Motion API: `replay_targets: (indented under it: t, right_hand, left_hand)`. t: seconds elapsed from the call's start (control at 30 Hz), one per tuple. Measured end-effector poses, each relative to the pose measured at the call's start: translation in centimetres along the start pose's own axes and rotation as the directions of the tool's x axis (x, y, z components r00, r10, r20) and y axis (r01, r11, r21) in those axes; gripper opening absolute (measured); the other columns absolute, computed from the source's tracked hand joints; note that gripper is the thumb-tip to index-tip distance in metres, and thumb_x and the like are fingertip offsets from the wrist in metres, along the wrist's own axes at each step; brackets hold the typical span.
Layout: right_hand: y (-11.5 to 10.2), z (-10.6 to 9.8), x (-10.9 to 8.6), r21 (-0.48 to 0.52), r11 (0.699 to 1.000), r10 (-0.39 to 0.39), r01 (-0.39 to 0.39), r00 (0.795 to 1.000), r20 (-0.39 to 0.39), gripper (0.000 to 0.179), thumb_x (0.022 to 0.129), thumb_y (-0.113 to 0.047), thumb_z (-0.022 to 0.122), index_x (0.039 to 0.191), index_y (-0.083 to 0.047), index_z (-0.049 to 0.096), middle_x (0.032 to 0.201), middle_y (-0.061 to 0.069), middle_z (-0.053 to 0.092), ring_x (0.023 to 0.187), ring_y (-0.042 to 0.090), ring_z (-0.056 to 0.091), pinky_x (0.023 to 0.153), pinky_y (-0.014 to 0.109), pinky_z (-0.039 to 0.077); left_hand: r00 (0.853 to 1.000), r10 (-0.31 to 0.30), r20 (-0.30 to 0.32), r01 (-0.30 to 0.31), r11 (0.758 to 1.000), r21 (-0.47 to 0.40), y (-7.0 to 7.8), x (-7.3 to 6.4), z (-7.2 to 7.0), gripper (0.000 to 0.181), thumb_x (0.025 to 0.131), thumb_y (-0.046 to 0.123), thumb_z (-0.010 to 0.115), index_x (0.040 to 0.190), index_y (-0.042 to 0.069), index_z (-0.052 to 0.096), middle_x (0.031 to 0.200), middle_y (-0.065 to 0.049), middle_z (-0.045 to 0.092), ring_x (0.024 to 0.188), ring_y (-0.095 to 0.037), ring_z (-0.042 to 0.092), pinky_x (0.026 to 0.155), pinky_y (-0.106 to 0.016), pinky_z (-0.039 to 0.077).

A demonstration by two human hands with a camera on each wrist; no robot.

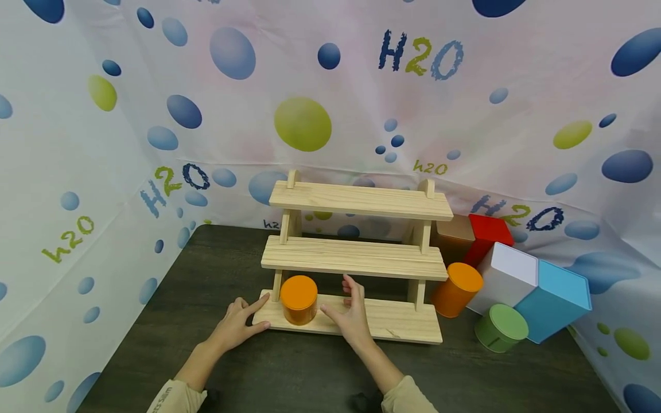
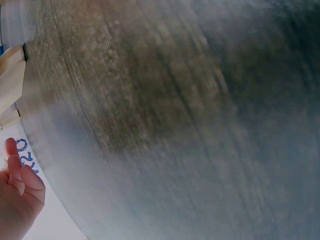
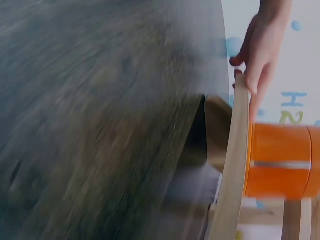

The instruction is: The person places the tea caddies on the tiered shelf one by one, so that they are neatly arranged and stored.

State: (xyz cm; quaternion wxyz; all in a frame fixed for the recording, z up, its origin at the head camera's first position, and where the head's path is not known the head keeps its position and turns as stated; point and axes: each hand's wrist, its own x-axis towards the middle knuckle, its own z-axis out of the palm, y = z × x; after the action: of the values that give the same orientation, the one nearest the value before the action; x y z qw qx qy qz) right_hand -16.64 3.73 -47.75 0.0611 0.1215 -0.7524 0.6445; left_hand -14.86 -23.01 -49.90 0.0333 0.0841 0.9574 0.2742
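Note:
A three-tier wooden shelf (image 1: 403,324) stands on the dark table. At its left end my left hand (image 1: 232,328) grips the bottom board, thumb at the front edge and index finger on top; the right wrist view also shows this left hand (image 3: 262,55) at the board's end. An orange round canister (image 1: 299,304) stands upright on the left part of the bottom board. Just right of it is my right hand (image 1: 353,315), fingers loosely bent and holding nothing, thumb towards the canister. In the left wrist view the right hand (image 2: 20,195) shows at the left edge.
Right of the shelf are a second orange canister (image 1: 457,289), a green canister (image 1: 501,328), a blue box (image 1: 555,301), a white box (image 1: 506,278), a red box (image 1: 488,235) and a brown box (image 1: 451,235). A spotted curtain (image 1: 361,97) hangs behind the table.

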Motion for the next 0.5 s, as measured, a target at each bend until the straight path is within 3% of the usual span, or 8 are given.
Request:
replay_targets:
  t: [0.27, 0.5]
  right_hand:
    - [1.1, -2.5, -0.1, -0.021, 0.999, -0.027, 0.025, 0.992, -0.125, 0.069, 0.077, -0.006, 0.072, 0.134, 0.000, 0.034, 0.121, 0.021, 0.036, 0.111, 0.033, 0.034, 0.088, 0.045, 0.033]
    - [1.4, -4.3, -0.1, 0.016, 1.000, 0.017, -0.014, 0.980, -0.197, 0.069, 0.079, -0.004, 0.069, 0.135, 0.002, 0.030, 0.124, 0.020, 0.033, 0.113, 0.028, 0.032, 0.089, 0.043, 0.032]
  left_hand:
    - [1.000, -0.014, 0.005, 0.014, 1.000, 0.007, 0.0, 0.1, 0.0, 0.068, 0.080, 0.042, 0.066, 0.137, 0.014, 0.043, 0.080, -0.005, 0.033, 0.074, -0.020, 0.029, 0.057, -0.030, 0.026]
    - [1.000, -0.020, 0.007, 0.020, 1.000, 0.007, 0.0, 0.1, 0.1, 0.068, 0.080, 0.042, 0.066, 0.137, 0.014, 0.043, 0.081, -0.005, 0.033, 0.074, -0.020, 0.029, 0.058, -0.030, 0.025]
